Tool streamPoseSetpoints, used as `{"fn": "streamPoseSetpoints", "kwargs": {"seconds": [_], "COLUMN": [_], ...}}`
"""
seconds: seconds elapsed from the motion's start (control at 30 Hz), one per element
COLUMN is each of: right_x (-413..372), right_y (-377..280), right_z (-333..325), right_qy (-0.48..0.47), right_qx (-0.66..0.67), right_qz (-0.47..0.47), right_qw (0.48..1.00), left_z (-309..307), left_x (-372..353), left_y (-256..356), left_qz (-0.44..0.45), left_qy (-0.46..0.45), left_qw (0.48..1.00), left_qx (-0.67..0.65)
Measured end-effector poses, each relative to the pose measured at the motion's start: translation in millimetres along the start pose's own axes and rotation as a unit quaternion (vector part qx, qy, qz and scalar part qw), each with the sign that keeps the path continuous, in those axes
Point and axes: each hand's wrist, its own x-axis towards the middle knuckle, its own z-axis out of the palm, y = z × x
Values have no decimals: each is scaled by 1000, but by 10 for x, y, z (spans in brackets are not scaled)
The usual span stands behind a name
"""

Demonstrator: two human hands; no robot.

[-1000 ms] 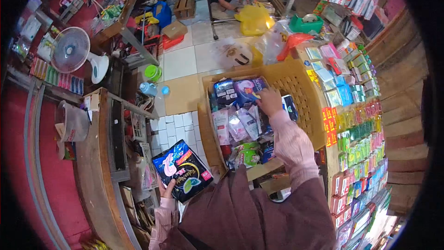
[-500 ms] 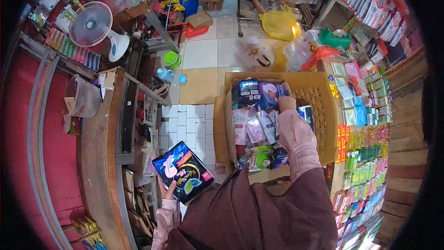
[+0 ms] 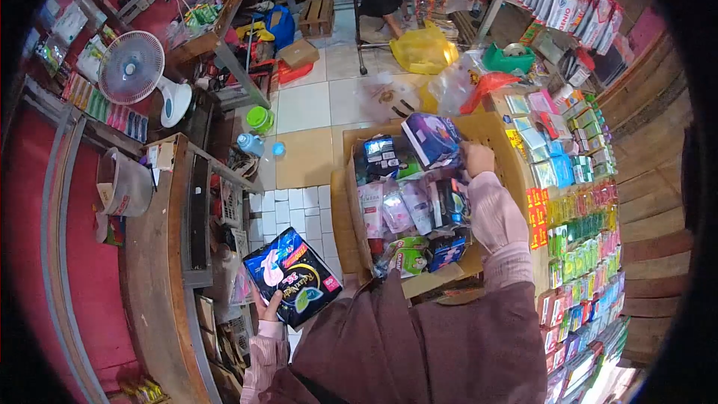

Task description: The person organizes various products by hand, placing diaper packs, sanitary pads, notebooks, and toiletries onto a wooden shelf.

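My left hand [image 3: 268, 305] grips a black pack of sanitary pads [image 3: 293, 277] by its lower left edge, thumb on the front. With my right hand [image 3: 479, 157] I hold a dark blue and purple pack of sanitary pads [image 3: 431, 140] by its right side, tilted above the far end of an open cardboard box [image 3: 351, 243]. Inside the box lie a pale pink-and-white pouch [image 3: 370, 209], clear and whitish packets [image 3: 416, 207], a green pack [image 3: 408, 256], a blue pack [image 3: 447, 252] and another dark pack [image 3: 381, 155].
Rows of small packaged goods [image 3: 587, 232] line the right side. At left stand a wooden counter [image 3: 153, 277], a white fan [image 3: 134, 67] and a plastic tub [image 3: 127, 179]. A person [image 3: 381, 4] sits at the back near a yellow plastic bag [image 3: 425, 49]; a green tape dispenser [image 3: 508, 58] is at upper right.
My right hand has raised the blue and purple pack from the box, baring a dark pack beneath. My left hand still holds the black pack. The view has shifted slightly.
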Motion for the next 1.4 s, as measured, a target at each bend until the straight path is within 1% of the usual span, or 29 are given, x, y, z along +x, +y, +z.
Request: {"fn": "streamPoseSetpoints", "kwargs": {"seconds": [0.07,0.1,0.2,0.23,0.33,0.37,0.47,0.57,0.67,0.73,0.77,0.87,0.9,0.93,1.03,1.1,1.13,1.17,1.2,1.27,1.3,1.33,1.37,1.4], "right_x": [-44,-61,-132,-157,-303,-354,-589,-845,-1101,-1319,-1437,-1872,-1732,-1570,-1615,-1574,-668,-501,-233,-75,-29,-20,-57,-53], "right_y": [39,50,-147,-204,-568,-656,-1079,-1602,-2198,-2669,-2918,-3780,-4059,-4368,-5196,-5710,-5053,-5182,-5242,-5509,-5664,-5773,-5345,-5476], "right_z": [-277,-456,-1058,-1210,-1690,-1784,-2005,-2155,-2128,-2129,-2101,-2021,-1658,-1507,-1185,-968,-452,-415,-436,-368,-397,-412,-852,-833], "right_qy": [85,105,191,202,239,240,246,263,258,251,244,211,235,238,216,203,173,157,136,139,143,148,149,142], "right_qx": [58,51,100,90,73,49,55,50,77,112,135,200,162,177,227,240,202,221,230,240,240,243,236,236], "right_qz": [-34,-74,-158,-189,-253,-280,-323,-372,-407,-439,-459,-514,-519,-545,-620,-660,-572,-569,-572,-568,-567,-561,-515,-509], "right_qw": [994,990,964,957,935,928,912,889,873,855,843,807,806,784,720,683,776,777,776,775,775,777,810,815], "left_z": [137,178,3,26,38,6,-157,-547,-1107,-1509,-1760,-2464,-2664,-2781,-2999,-3033,-2674,-2667,-2517,-2403,-2385,-2355,-2151,-2198], "left_x": [-19,-14,55,15,-98,-159,-359,-615,-933,-1315,-1496,-2143,-1489,-1341,-1583,-1676,-370,-349,-283,-291,-295,-322,-503,-500], "left_y": [141,175,-37,-45,25,19,58,-80,-221,-251,-358,-551,-901,-928,-1282,-1525,-1340,-1212,-1110,-1085,-1025,-1022,-700,-699], "left_qz": [11,16,-22,-32,-45,-51,-20,4,26,44,59,123,153,165,197,208,147,178,175,167,179,166,165,171], "left_qy": [-12,-17,-36,-13,-39,-32,-21,25,67,99,126,168,150,171,277,331,239,257,274,305,309,325,301,315], "left_qw": [1000,1000,998,998,994,993,994,993,990,986,982,969,964,957,920,886,930,926,919,902,895,887,902,898], "left_qx": [-4,-7,-46,-56,-87,-105,-101,-116,-119,-126,-125,-137,-156,-168,-196,-250,-239,-211,-223,-255,-267,-283,-262,-255]}}
